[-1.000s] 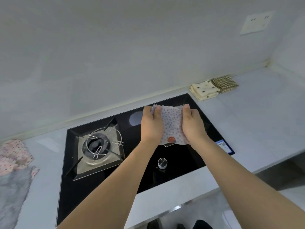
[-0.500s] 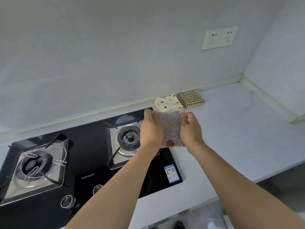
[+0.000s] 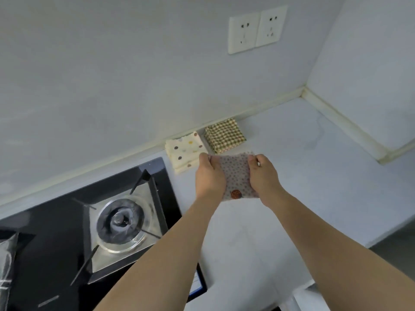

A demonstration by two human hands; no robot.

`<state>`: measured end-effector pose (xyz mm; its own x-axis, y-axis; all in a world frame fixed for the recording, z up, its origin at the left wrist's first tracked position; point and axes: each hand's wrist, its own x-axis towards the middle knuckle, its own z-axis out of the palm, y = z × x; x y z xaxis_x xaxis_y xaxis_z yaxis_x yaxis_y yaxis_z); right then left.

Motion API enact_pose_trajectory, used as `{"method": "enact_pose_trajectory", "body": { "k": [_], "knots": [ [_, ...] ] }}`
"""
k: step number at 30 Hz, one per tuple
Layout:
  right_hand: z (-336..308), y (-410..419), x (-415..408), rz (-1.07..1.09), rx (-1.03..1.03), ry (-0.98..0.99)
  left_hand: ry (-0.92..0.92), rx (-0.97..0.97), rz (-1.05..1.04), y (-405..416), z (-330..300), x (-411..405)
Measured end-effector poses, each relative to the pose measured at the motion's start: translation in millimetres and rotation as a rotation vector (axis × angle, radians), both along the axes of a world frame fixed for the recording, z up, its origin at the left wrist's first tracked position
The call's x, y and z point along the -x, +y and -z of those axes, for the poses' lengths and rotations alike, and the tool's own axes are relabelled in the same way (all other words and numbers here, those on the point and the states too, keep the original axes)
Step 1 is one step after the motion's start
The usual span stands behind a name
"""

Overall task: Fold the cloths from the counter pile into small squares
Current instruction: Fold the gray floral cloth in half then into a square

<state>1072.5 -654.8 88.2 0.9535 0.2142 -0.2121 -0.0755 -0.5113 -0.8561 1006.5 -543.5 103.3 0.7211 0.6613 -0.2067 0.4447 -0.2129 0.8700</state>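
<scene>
Folded dotted cloth held between both hands

The left hand (image 3: 210,177) and right hand (image 3: 263,176) grip the small dotted cloth (image 3: 237,176) by its side edges above the surface (image 3: 314,171), just in front of the spotted cream cloth (image 3: 185,151) and the checked cloth (image 3: 224,135).

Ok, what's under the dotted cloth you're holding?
Bare counter shows around the dotted cloth, gripped by the left hand and right hand. Just beyond lie the spotted cream square and checked square. Directly underneath is covered.
</scene>
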Motion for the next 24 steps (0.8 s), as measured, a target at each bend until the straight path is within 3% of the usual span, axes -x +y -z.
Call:
{"method": "enact_pose_trajectory", "body": {
  "k": [17,24],
  "knots": [
    [99.7,-27.8,-277.4,-0.15,0.225,-0.247,0.15,-0.154,-0.055,-35.8,83.9,-270.6],
    [124.5,-10.5,-334.8,-0.211,0.5,-0.427,0.171,-0.075,-0.144,-32.1,110.6,-319.2]
  ]
}}
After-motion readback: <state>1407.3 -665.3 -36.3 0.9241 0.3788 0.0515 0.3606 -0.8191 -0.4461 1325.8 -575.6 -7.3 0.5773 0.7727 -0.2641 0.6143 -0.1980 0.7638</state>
